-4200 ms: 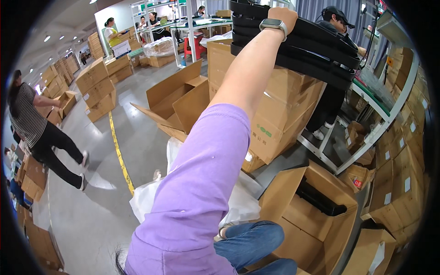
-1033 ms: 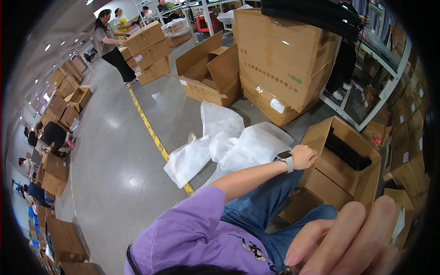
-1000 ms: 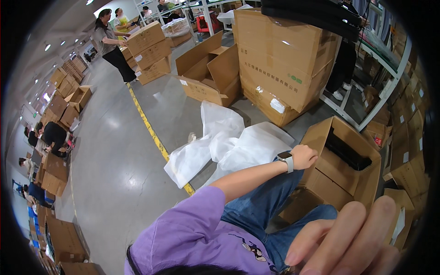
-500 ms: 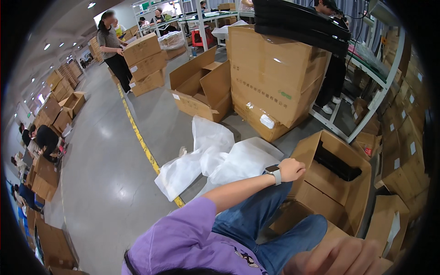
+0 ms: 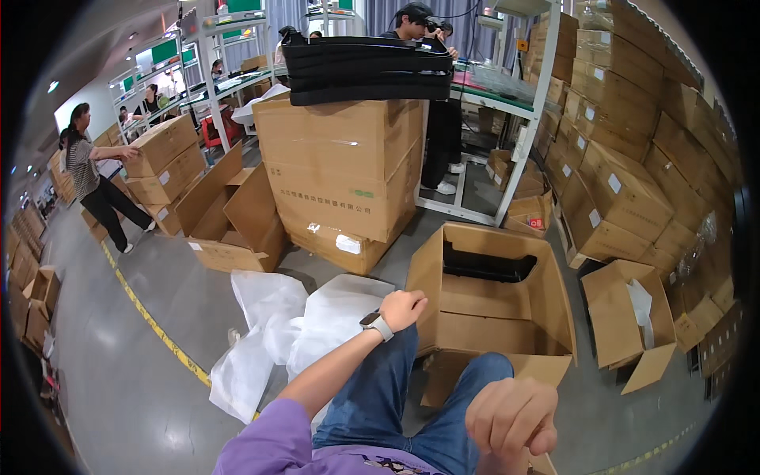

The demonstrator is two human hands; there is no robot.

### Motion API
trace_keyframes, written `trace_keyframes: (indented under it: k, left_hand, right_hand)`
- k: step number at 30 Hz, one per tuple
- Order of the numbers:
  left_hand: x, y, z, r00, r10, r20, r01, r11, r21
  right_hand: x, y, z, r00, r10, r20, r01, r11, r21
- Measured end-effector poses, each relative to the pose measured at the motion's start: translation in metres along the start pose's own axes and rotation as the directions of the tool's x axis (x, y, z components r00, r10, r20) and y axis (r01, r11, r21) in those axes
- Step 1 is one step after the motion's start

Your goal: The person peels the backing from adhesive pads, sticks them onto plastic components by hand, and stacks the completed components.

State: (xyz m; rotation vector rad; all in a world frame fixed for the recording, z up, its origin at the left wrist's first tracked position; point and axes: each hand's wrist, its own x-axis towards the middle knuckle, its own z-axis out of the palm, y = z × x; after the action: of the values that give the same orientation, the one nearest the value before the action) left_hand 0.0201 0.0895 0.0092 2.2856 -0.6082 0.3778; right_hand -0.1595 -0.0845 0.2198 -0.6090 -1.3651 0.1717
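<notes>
My left hand [image 5: 403, 309], with a watch on its wrist, is curled closed above my left knee. It is beside the left wall of an open cardboard box [image 5: 495, 345], and nothing shows in its fingers. A long black moulded part [image 5: 488, 265] lies against the far inner wall of that box. My right hand [image 5: 513, 417] hangs in the air above my right thigh, its fingers folded into a loose fist with no object visible. White wrapping sheets [image 5: 336, 313] lie crumpled on the floor left of my left hand.
Black moulded parts [image 5: 368, 70] are stacked on a tall carton [image 5: 336, 158] ahead. Left of it stands an opened carton [image 5: 231, 252]. Stacked cartons [image 5: 621, 190] and a smaller open box [image 5: 629, 313] are at right. A person [image 5: 99, 178] handles boxes at far left.
My view has swung to the right, so the scene sits further left and more cartons show at right. My right hand appears higher and further from the lower edge; my left stays by the box.
</notes>
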Motion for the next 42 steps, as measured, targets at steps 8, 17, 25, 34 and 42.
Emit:
trace_keyframes:
  k: [8, 17, 25, 34, 42]
  left_hand:
    - [0.001, 0.004, 0.000, 1.000, 0.004, 0.007, -0.004, 1.000, -0.017]
    - [0.002, 0.003, -0.003, 1.000, -0.004, -0.024, 0.004, 1.000, 0.018]
    - [-0.003, -0.004, -0.002, 1.000, -0.001, -0.023, 0.001, 1.000, 0.022]
    - [0.000, 0.005, -0.002, 1.000, 0.001, -0.007, -0.001, 1.000, 0.007]
    - [0.001, 0.004, 0.004, 0.999, 0.050, -0.014, -0.050, 0.999, 0.017]
  right_hand:
    - [0.011, -0.004, 0.024, 0.993, -0.101, -0.062, 0.101, 0.995, -0.011]
    - [0.013, -0.035, 0.077, 0.933, -0.155, 0.323, 0.238, 0.943, -0.234]
    - [-0.013, -0.050, 0.073, 0.883, -0.085, 0.461, 0.145, 0.985, -0.096]
    - [-0.033, -0.066, 0.049, 0.936, -0.190, 0.297, 0.185, 0.982, 0.047]
    - [-0.029, -0.015, 0.011, 0.970, -0.236, 0.053, 0.218, 0.948, 0.234]
